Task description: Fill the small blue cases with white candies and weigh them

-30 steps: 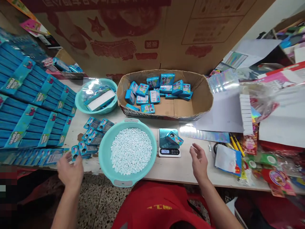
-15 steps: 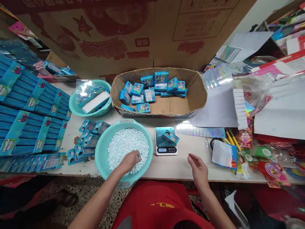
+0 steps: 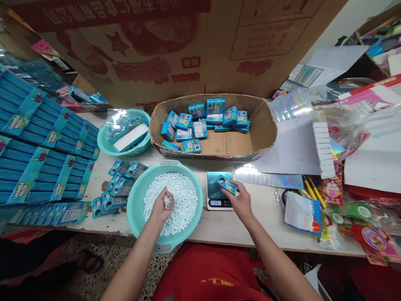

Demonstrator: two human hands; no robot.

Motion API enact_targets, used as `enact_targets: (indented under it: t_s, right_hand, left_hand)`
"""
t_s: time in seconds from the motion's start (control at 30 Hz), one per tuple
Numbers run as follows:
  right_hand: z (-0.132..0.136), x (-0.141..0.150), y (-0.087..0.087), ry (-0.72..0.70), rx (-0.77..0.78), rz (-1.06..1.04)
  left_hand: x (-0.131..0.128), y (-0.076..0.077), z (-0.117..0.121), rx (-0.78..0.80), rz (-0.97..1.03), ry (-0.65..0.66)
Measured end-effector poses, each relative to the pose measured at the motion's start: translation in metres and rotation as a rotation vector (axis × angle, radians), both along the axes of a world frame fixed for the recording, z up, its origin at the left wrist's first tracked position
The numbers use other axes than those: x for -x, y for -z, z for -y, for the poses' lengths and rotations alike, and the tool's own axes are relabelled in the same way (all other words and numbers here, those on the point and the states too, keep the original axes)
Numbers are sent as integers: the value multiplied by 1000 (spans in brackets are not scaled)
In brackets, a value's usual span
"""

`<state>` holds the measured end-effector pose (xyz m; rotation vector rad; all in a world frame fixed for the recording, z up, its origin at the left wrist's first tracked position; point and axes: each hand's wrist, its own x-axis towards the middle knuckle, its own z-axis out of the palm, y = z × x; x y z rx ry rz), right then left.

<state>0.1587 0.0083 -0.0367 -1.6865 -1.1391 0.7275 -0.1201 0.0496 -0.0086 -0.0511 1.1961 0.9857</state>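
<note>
My left hand is over the mint-green basin, its fingers curled round a few small pale candies. Many more of these candies fill the basin's bottom. With thumb and fingers, my right hand grips the right end of a small blue candy box, which has a round hole in its top. That box is at the digital scale, tilted over its plate; whether it still touches the plate I cannot tell. Left of the basin lie several similar blue boxes with holes.
Behind the basin and scale stands a low cardboard box with closed blue boxes inside. A smaller green basin holds packaging. Blue display trays stack at left; a blue-white packet and plastic wrappers crowd the right.
My right hand has moved left from the bare table and taken hold of the blue box at the scale. My left hand has closed on some candies and shifted slightly.
</note>
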Motion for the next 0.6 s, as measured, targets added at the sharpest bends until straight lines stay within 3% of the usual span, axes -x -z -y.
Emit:
enact_targets:
  t_s: [0.1,0.2,0.3,0.43,0.6]
  right_hand:
    - [-9,13,-32,-52,-144,100]
    - [-2,35,-64,-217,-271,178]
    - [5,64,-75,-407,-294,201]
    - [8,95,-68,-483,-272,183]
    - [7,103,-65,-482,-231,161]
  left_hand:
    - [-20,-30,-3,-69,71,-88]
    - [-41,-69,-1,-290,91,-108]
    - [-60,-93,2,-546,-69,-176]
    - [-69,-90,4,-653,-401,-220]
    - [-65,-81,4,-634,-449,-264]
